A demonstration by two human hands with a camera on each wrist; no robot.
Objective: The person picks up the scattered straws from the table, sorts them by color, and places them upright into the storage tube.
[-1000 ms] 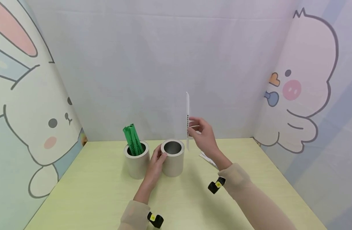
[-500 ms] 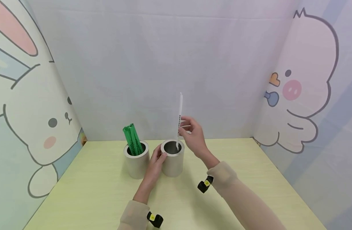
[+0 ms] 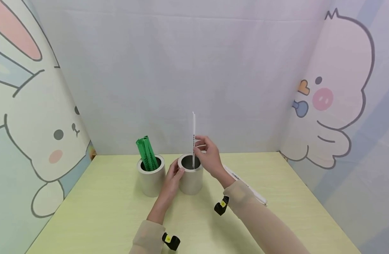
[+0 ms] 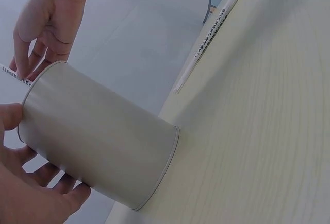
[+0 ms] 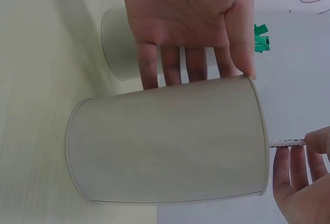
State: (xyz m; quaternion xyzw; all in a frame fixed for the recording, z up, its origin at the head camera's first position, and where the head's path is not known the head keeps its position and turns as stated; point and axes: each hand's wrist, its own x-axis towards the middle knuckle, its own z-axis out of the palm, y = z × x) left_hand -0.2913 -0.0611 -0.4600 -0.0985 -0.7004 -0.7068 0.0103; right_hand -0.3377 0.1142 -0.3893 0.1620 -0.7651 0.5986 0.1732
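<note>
A white paper-wrapped straw (image 3: 193,127) with black print stands nearly upright in the head view. My right hand (image 3: 210,157) pinches it between thumb and fingers, and its lower end is inside the mouth of the right-hand grey cup (image 3: 191,184). My left hand (image 3: 171,182) grips this cup from its left side, thumb near the rim and fingers along the wall, as the left wrist view shows. Left of that hand is a second grey cup (image 3: 151,185), holding several green-wrapped straws (image 3: 147,155) that lean to the left.
On the pale wooden table (image 3: 96,211), another white-wrapped straw (image 3: 235,176) lies slantwise to the right, partly under my right forearm in the head view. Cloth walls with cartoon animals stand at the back and sides.
My right hand has carried the white straw leftward from beside the right-hand cup, then lowered its end into the cup's mouth. The left hand stays on the cup.
</note>
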